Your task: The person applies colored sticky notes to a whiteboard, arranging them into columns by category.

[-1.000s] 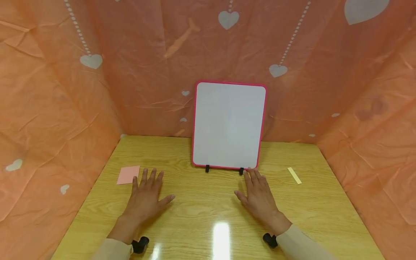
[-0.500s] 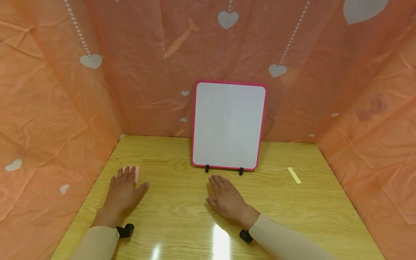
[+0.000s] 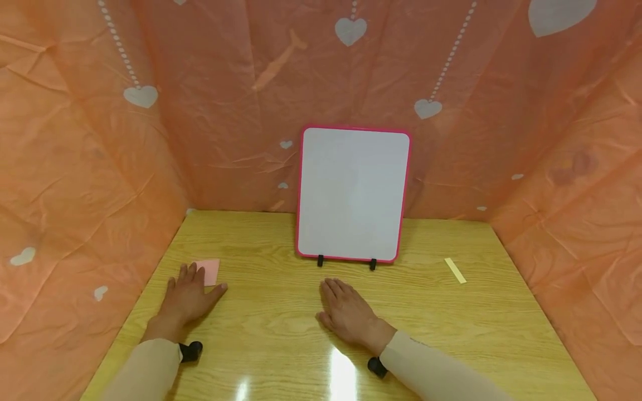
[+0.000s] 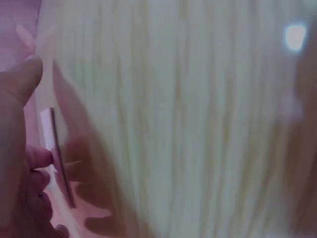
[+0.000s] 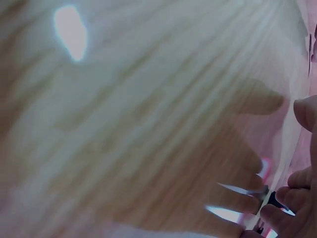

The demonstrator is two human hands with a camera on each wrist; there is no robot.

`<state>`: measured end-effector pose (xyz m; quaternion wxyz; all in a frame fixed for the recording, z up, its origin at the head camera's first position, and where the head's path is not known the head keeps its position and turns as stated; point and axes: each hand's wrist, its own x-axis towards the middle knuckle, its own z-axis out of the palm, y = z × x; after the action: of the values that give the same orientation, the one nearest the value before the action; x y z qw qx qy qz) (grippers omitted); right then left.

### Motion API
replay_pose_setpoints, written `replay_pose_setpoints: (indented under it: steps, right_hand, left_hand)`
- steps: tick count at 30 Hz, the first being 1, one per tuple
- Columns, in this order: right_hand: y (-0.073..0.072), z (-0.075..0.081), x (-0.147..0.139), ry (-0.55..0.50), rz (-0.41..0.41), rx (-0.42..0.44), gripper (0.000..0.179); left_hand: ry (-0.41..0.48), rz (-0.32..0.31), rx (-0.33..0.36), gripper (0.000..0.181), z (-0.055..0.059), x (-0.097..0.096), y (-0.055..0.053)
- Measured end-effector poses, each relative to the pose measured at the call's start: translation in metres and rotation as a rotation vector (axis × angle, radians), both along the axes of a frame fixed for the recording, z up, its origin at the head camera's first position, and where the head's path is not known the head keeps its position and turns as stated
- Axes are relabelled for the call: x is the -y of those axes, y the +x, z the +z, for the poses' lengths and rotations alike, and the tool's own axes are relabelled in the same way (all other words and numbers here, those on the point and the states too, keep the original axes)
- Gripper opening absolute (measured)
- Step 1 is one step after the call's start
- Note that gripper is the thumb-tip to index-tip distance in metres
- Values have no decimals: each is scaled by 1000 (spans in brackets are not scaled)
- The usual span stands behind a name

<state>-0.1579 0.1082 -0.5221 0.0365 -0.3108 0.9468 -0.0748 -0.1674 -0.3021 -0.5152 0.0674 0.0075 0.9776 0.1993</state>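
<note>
My left hand (image 3: 185, 298) lies palm down at the left, its fingers straight and the thumb spread. Its fingertips cover the left part of a pink sticky note pad (image 3: 212, 272). In the left wrist view the pad (image 4: 58, 171) has a thin edge, and the fingers (image 4: 38, 158) are at it; whether they press cannot be told. At mid table my right hand (image 3: 348, 314) is palm down with straight fingers, holding nothing. In front of it stands a whiteboard (image 3: 353, 192) with a pink frame, leaning slightly back on two black supports (image 3: 373, 264).
A narrow yellow strip (image 3: 455, 270) lies on the wooden table (image 3: 281, 334) at the right. Orange cloth (image 3: 225, 122) with white hearts closes off the back and both sides. Black wrist cameras (image 3: 191, 351) are strapped on both wrists.
Both hands have moved left. The left hand has gone from beside the pink pad to over its left part, and the pad has shifted slightly right. The right hand has left the whiteboard's corner.
</note>
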Motion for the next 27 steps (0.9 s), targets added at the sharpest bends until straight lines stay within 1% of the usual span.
replay_pose_setpoints:
  steps: [4, 8, 11, 13, 16, 18, 22, 25, 27]
  right_hand:
    - [1, -2, -4, 11, -4, -12, 71]
    - [0, -3, -9, 43, 3, -48, 71]
    - [0, -4, -14, 58, 9, -73, 72]
    - [0, -5, -17, 58, 6, -79, 72]
    - [2, -7, -19, 48, 7, -79, 74]
    - [2, -7, -21, 37, 5, -75, 74]
    - [3, -5, -31, 20, -28, -51, 75]
    - [5, -4, -42, 5, -64, -43, 74]
    - [6, -4, -49, -7, -74, -51, 74]
  left_hand:
    - [-3, -40, 30, 111, 0, -23, 2]
    - [-33, -84, 42, 106, 1, -54, 7]
    - [-62, -115, 11, 99, 0, -78, 12]
    - [-65, -134, -11, 95, -1, -91, 16]
    - [-55, -159, -45, 88, -3, -106, 23]
    - [-41, -178, -51, 86, -4, -115, 27]
    - [-13, -237, -21, 87, -7, -139, 29]
    - [6, -288, 6, 89, -8, -164, 29]
    - [14, -320, 14, 92, -8, -181, 30]
